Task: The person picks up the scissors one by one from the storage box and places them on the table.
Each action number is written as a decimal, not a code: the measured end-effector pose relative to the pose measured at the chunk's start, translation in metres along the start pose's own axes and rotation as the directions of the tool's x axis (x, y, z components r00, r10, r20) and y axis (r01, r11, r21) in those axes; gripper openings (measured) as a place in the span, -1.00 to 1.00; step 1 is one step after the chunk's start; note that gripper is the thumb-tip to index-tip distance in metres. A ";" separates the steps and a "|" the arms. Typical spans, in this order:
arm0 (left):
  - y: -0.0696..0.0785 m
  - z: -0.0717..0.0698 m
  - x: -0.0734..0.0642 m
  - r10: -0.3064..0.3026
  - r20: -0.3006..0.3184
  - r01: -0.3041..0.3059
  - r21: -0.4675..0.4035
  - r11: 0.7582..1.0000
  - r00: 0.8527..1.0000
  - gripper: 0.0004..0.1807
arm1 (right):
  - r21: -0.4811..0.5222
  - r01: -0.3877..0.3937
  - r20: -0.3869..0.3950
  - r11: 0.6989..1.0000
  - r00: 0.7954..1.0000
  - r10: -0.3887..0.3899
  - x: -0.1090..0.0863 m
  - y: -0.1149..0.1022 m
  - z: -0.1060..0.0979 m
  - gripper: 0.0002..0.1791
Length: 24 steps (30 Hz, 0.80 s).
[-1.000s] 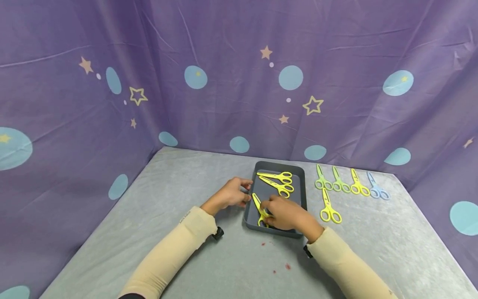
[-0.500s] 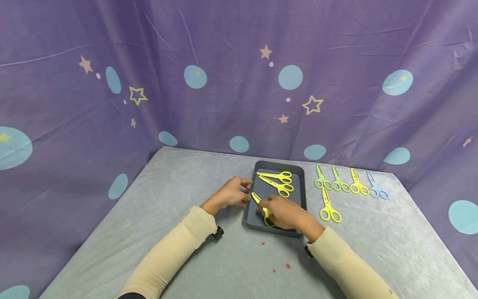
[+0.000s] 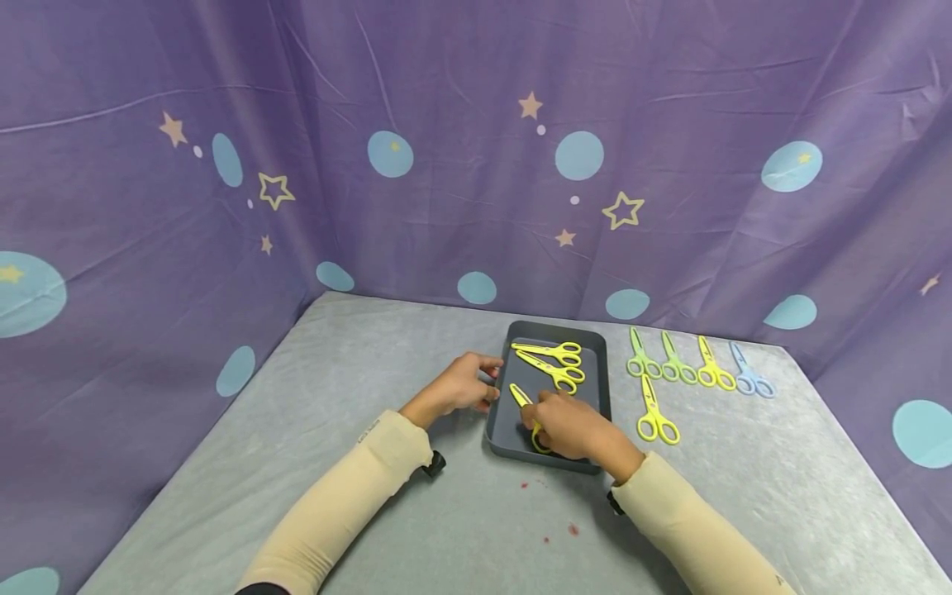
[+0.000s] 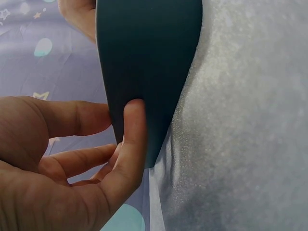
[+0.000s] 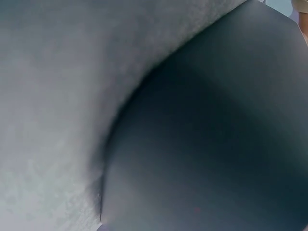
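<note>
A dark grey tray (image 3: 494, 430) lies on the table, and my left hand (image 3: 463, 382) pinches its left wall. In the left wrist view a finger (image 4: 136, 122) presses the outer face of that wall, while others reach the rim. Inside the tray my right hand (image 3: 567, 423) holds yellow scissors (image 3: 519, 395), their blades pointing up and to the left; the hand covers part of the handles. Two more pairs of yellow scissors (image 3: 554, 369) lie at the tray's far end. The right wrist view is filled by the tray's outer wall (image 5: 207, 120), so the right fingers are hidden there.
Right of the tray lie green scissors (image 3: 678, 364), more yellow scissors (image 3: 658, 417) and blue scissors (image 3: 751, 376), several pairs in a row with one pair nearer. Small red marks (image 3: 573, 530) spot the grey cloth (image 3: 446, 529). A purple curtain (image 3: 461, 207) hangs behind.
My right hand has shifted the scissors it holds, and they now lie a little farther right in the tray. The left hand and the other scissors stay in place.
</note>
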<state>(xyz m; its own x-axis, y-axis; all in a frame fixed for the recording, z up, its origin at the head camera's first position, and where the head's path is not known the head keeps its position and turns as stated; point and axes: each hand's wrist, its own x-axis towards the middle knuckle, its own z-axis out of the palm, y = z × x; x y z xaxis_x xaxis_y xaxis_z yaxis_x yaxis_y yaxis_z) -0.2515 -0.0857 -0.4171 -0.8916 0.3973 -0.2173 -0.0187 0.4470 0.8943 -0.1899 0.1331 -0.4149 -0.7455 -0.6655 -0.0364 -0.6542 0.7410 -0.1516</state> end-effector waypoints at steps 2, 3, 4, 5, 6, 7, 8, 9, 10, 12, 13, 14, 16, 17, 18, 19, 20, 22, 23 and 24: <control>0.000 0.000 0.000 0.000 0.002 0.000 -0.004 1.000 1.000 -0.30 | -0.016 -0.013 -0.005 1.000 1.000 0.013 -0.001 0.000 0.000 -0.85; 0.000 0.000 0.000 0.001 0.004 -0.001 -0.005 1.000 1.000 -0.30 | -0.022 -0.020 -0.010 1.000 1.000 0.019 -0.001 0.000 0.000 -0.85; 0.000 -0.001 0.000 0.003 0.005 -0.003 -0.009 1.000 1.000 -0.29 | -0.027 -0.026 -0.017 0.999 1.000 0.026 -0.002 0.000 0.000 -0.86; 0.000 -0.001 0.000 0.005 0.007 -0.005 -0.009 1.000 1.000 -0.29 | -0.033 -0.034 -0.025 0.999 0.999 0.033 -0.003 0.000 -0.001 -0.86; -0.001 -0.001 0.000 0.007 0.009 -0.007 -0.011 1.000 1.000 -0.29 | -0.039 -0.046 -0.033 0.998 0.998 0.044 -0.003 0.000 -0.001 -0.87; -0.001 -0.001 0.000 0.008 0.010 -0.007 -0.013 1.000 1.000 -0.29 | -0.045 -0.060 -0.039 0.997 0.998 0.059 -0.004 0.000 -0.002 -0.87; -0.001 -0.001 0.000 0.008 0.010 -0.008 -0.014 1.000 1.000 -0.28 | -0.048 -0.074 -0.050 0.996 0.996 0.072 -0.005 0.000 -0.002 -0.87; -0.001 0.000 0.000 0.008 0.009 -0.008 -0.013 1.000 1.000 -0.28 | -0.050 -0.088 -0.060 0.995 0.995 0.085 -0.006 0.000 -0.003 -0.87; -0.001 0.000 0.000 0.009 0.009 -0.009 -0.014 1.000 1.000 -0.28 | -0.057 -0.103 -0.075 0.993 0.992 0.099 -0.007 0.001 -0.004 -0.87; -0.001 0.000 0.000 0.010 0.010 -0.010 -0.013 1.000 1.000 -0.28 | -0.083 -0.128 -0.115 0.988 0.986 0.118 -0.010 0.002 -0.006 -0.88; -0.002 0.000 0.001 0.011 0.009 -0.011 -0.013 1.000 1.000 -0.28 | -0.095 -0.136 -0.140 0.986 0.983 0.122 -0.011 0.003 -0.007 -0.88; -0.002 0.000 0.001 0.012 0.009 -0.011 -0.012 1.000 1.000 -0.28 | -0.107 -0.143 -0.169 0.984 0.978 0.124 -0.013 0.004 -0.009 -0.88; -0.002 0.000 0.001 0.015 0.010 -0.015 -0.006 1.000 1.000 -0.29 | -0.128 -0.159 -0.227 0.979 0.966 0.127 -0.017 0.006 -0.011 -0.87; -0.003 0.000 0.001 0.016 0.010 -0.016 -0.003 1.000 1.000 -0.29 | -0.135 -0.166 -0.255 0.977 0.958 0.127 -0.020 0.008 -0.012 -0.86; -0.003 0.000 0.001 0.017 0.009 -0.017 -0.001 1.000 1.000 -0.29 | -0.131 -0.171 -0.281 0.976 0.951 0.129 -0.022 0.009 -0.013 -0.84; -0.003 0.001 0.001 0.017 0.007 -0.017 0.001 1.000 1.000 -0.29 | -0.129 -0.178 -0.306 0.976 0.943 0.132 -0.024 0.011 -0.014 -0.84; -0.003 0.001 0.001 0.018 0.005 -0.018 0.003 1.000 1.000 -0.29 | -0.126 -0.186 -0.329 0.974 0.935 0.136 -0.027 0.012 -0.016 -0.82; -0.003 0.001 0.001 0.019 0.004 -0.019 0.004 1.000 1.000 -0.29 | -0.120 -0.199 -0.372 0.973 0.918 0.141 -0.031 0.016 -0.017 -0.79; -0.003 0.001 0.001 0.019 0.004 -0.019 0.003 1.000 1.000 -0.29 | -0.118 -0.205 -0.390 0.972 0.909 0.144 -0.034 0.018 -0.017 -0.78; -0.003 0.001 0.000 0.019 0.002 -0.019 0.004 1.000 1.000 -0.29 | -0.118 -0.212 -0.408 0.970 0.901 0.148 -0.037 0.020 -0.018 -0.78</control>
<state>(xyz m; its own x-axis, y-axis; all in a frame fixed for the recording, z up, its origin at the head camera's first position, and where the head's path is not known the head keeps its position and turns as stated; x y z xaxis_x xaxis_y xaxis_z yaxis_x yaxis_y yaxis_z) -0.2512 -0.0860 -0.4203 -0.8909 0.4071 -0.2014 -0.0004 0.4427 0.8966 -0.1777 0.1740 -0.3988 -0.8203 -0.4538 0.3480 -0.4914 0.8706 -0.0231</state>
